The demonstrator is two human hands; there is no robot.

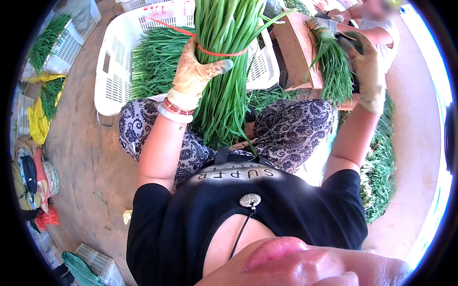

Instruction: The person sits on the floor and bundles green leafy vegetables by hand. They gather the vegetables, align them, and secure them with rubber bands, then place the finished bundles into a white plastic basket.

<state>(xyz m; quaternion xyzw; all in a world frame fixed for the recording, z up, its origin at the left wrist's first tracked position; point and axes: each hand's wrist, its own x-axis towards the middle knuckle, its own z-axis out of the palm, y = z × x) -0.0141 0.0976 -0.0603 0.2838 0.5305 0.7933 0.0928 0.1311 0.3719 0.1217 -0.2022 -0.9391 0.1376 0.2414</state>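
Observation:
My left hand (200,71), in a soiled cream glove with grey fingertips, grips a thick bundle of long green leaves (225,93), probably garlic chives. A red-orange tie (222,53) circles the bundle beside my thumb. A loose red strip (168,25) sticks out to the left from behind my hand. The lower leaves hang between my knees, and the bundle's top runs out of view. My right hand (366,68), gloved too, is raised at the right, apart from the bundle. Its fingers are blurred and spread, with nothing visible in them.
A white plastic crate (111,75) of cut greens (161,60) stands ahead. Right of it are a wooden stand (298,50) and a co-worker (379,32) with another tied bundle (331,68). Greens (381,171) lie along the right. More crates (66,46) and bags line the left.

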